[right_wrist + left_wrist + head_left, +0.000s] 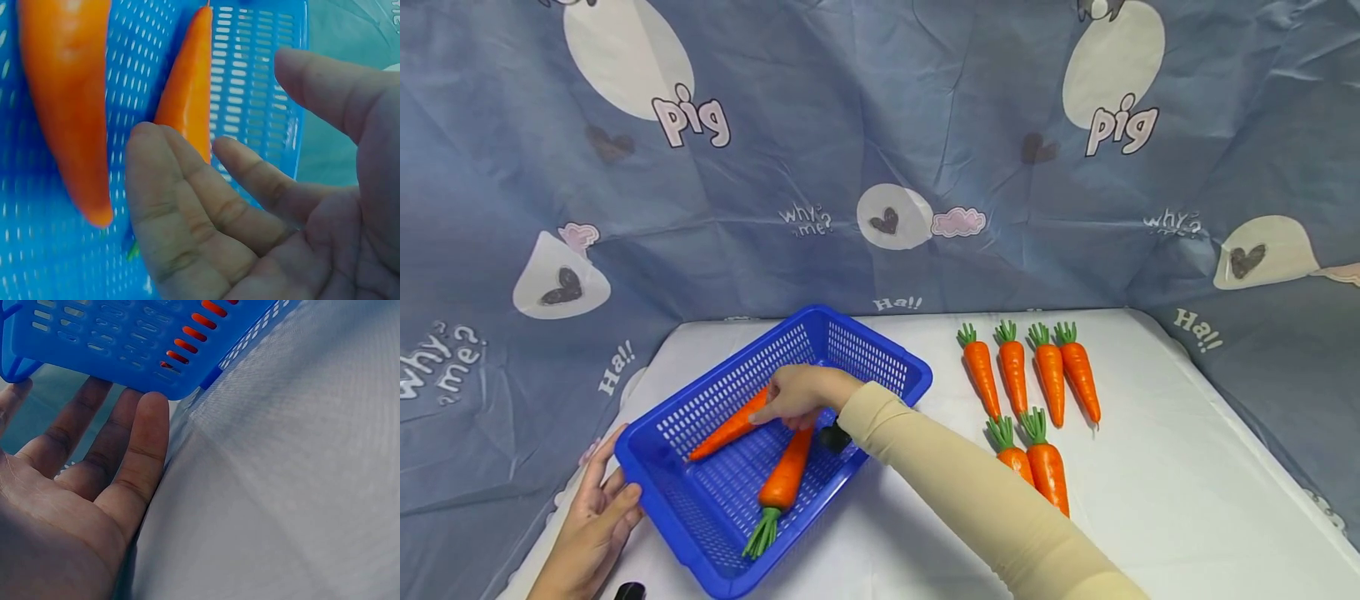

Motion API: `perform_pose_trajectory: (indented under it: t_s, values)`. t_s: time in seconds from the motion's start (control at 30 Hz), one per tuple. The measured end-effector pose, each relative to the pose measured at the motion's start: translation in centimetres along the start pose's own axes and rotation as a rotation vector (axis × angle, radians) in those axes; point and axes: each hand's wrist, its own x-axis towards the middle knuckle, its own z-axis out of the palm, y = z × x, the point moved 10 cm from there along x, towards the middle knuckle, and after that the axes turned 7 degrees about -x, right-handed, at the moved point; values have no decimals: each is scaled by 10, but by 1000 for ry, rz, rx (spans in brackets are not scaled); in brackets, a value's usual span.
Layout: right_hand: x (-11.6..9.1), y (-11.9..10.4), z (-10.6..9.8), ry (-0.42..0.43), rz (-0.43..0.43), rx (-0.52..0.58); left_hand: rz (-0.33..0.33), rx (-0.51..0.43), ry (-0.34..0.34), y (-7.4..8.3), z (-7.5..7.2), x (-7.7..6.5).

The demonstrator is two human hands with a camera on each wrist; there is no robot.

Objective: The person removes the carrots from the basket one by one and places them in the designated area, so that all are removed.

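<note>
A blue plastic basket (670,521) with slotted walls stands turned at an angle on the table. Two orange carrots lie inside: one carrot (721,435) along the far left wall, the other carrot (786,475) nearer, its green top toward the near corner. My right hand (797,396) is inside the basket over the carrots. In the right wrist view its fingers are loosely bent beside one carrot (190,87), thumb well apart, nothing held. At the basket's left end is my left hand (598,517); in the left wrist view its fingertips (151,412) touch the basket with fingers nearly straight.
Several more carrots (1011,367) lie on the white table (1172,450) right of the basket, a back row and a nearer pair (1048,471) partly behind my right sleeve (970,492). A blue printed cloth (820,142) hangs behind the table and at its sides.
</note>
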Motion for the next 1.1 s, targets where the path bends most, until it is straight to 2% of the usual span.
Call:
perform_pose_trajectory:
  t_s: [0.23, 0.33, 0.5, 0.77, 0.87, 1.1]
  values:
    - [7, -5, 14, 3, 17, 186, 8, -19, -13, 0, 2, 0]
    - [10, -9, 20, -1, 14, 234, 6, -16, -9, 0, 1, 0]
    - [14, -16, 34, -24, 11, 234, 6, -15, -7, 0, -1, -1]
    - [17, -15, 52, -82, 45, 148, 21, -22, -21, -1, 1, -5]
    - [18, -14, 53, -88, 63, 145, 20, -20, -22, -1, 1, -5]
    - [19, -15, 50, -95, 48, 190, 16, -19, -28, 1, 3, -1]
